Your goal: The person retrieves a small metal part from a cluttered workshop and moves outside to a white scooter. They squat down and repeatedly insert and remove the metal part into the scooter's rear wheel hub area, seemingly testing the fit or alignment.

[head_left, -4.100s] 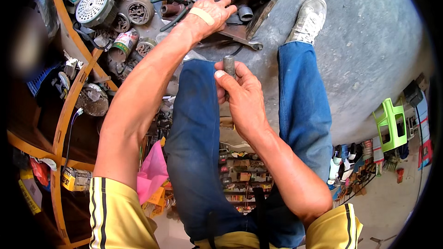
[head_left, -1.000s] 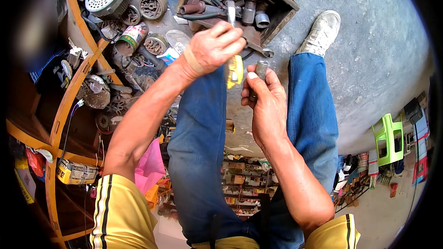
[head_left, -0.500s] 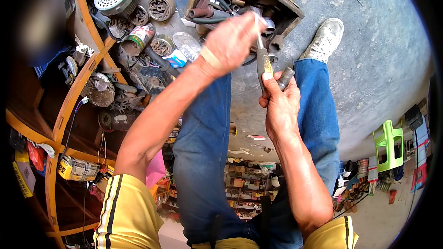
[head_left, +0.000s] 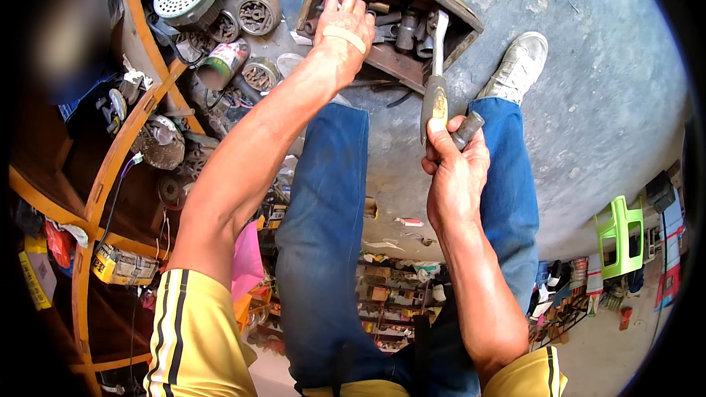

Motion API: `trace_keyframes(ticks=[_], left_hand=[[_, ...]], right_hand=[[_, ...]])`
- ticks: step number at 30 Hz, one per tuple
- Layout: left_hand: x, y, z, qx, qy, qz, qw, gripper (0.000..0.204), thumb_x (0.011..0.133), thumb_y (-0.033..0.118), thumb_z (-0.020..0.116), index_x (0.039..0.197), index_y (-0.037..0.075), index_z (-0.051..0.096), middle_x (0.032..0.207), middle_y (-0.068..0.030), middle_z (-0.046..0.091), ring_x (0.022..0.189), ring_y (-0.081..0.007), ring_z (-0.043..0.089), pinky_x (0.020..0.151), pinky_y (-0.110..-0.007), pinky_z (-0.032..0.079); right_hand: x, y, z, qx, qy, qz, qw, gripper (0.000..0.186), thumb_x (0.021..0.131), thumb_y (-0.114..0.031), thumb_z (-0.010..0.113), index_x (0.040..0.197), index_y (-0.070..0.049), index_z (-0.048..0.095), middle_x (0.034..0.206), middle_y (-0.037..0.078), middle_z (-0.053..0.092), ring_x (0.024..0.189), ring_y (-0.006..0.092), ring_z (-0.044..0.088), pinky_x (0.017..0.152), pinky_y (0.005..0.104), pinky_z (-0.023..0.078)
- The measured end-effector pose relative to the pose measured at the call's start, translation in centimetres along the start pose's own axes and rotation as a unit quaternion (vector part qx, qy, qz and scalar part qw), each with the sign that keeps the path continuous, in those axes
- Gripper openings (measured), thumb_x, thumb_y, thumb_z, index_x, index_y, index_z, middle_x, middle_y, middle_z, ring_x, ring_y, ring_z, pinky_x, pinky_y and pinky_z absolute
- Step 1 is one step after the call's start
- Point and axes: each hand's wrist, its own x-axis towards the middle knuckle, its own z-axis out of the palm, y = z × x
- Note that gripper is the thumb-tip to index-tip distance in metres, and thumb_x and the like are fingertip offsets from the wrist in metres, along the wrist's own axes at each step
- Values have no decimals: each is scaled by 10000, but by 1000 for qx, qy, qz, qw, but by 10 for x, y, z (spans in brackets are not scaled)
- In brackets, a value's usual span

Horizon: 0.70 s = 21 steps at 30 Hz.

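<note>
Overhanging the box edge (head_left: 401, 68) — left hand (head_left: 346, 31), grey floor (head_left: 603, 103) spreading rightward.

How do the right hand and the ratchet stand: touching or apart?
Touching. The head view shows the right hand holding the lower end of the ratchet, with the thumb lying against its handle.
</note>
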Motion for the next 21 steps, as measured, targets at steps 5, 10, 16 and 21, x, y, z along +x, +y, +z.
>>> trace_keyframes(ticks=[5, 10, 16, 21], left_hand=[[-7, 15, -7, -41, 13, -26, 999, 166, 879, 138, 622, 1028, 77, 661, 987, -113, 703, 968, -287, 641, 807, -447, 459], [-17, 55, -37, -127, -16, -115, 985, 227, 822, 122, 672, 1025, 21, 671, 972, -150, 689, 947, -293, 651, 800, -460, 479], [-10, 87, -37, -200, -27, -216, 955, 332, 836, 193, 690, 1079, -32, 663, 991, -183, 691, 948, -298, 673, 767, -413, 571], [-31, 104, -44, -322, 31, -221, 920, 345, 906, 174, 667, 1125, -85, 606, 1054, -262, 674, 984, -392, 668, 876, -473, 561]], right_hand=[[-2, -4, -1, -19, -1, 6, 1000, 224, 948, -103, 721, 963, -143, 501, 750, -48, 515, 587, 47, 394, 528, 237, 320], [0, -3, -4, -49, 1, -20, 999, 209, 947, -93, 724, 961, -132, 519, 753, -60, 514, 605, 40, 399, 536, 233, 321], [-1, -7, -4, -74, -6, -7, 997, 203, 946, -93, 727, 967, -127, 528, 757, -62, 520, 611, 37, 407, 536, 232, 325], [2, -8, -6, -64, -15, -13, 998, 215, 944, -104, 725, 982, -134, 516, 740, -48, 518, 598, 45, 393, 532, 227, 304]])
